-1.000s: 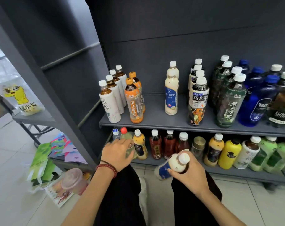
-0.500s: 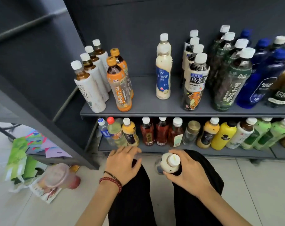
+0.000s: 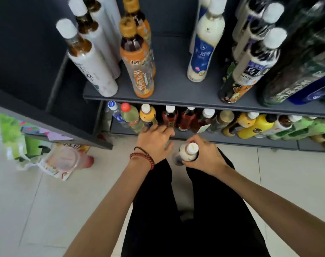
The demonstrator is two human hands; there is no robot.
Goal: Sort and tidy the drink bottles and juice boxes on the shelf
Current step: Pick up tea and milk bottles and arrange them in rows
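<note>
My right hand (image 3: 204,156) grips a small cream bottle with a white cap (image 3: 187,153), held upright just in front of the lower shelf (image 3: 232,140). My left hand (image 3: 154,140) reaches toward the lower shelf's front edge, fingers spread and relaxed near the orange-yellow bottle (image 3: 148,115) and a dark red bottle (image 3: 170,117), holding nothing. The upper shelf (image 3: 176,93) carries tall bottles: white-sleeved tea (image 3: 91,62), orange tea (image 3: 137,62), a cream bottle with a blue label (image 3: 203,45) and dark oolong bottles (image 3: 250,65).
The lower shelf holds a packed row: a clear water bottle (image 3: 115,113), a red-capped green bottle (image 3: 132,115), yellow bottles (image 3: 256,125) and pale green ones (image 3: 302,127). Snack bags and a pink-lidded cup (image 3: 65,160) lie on the tiled floor at the left, beside another rack.
The view has dropped and moved closer to the shelves. My left hand has let go of the green bottle and shifted right along the lower shelf. My right hand has turned the cream bottle upright.
</note>
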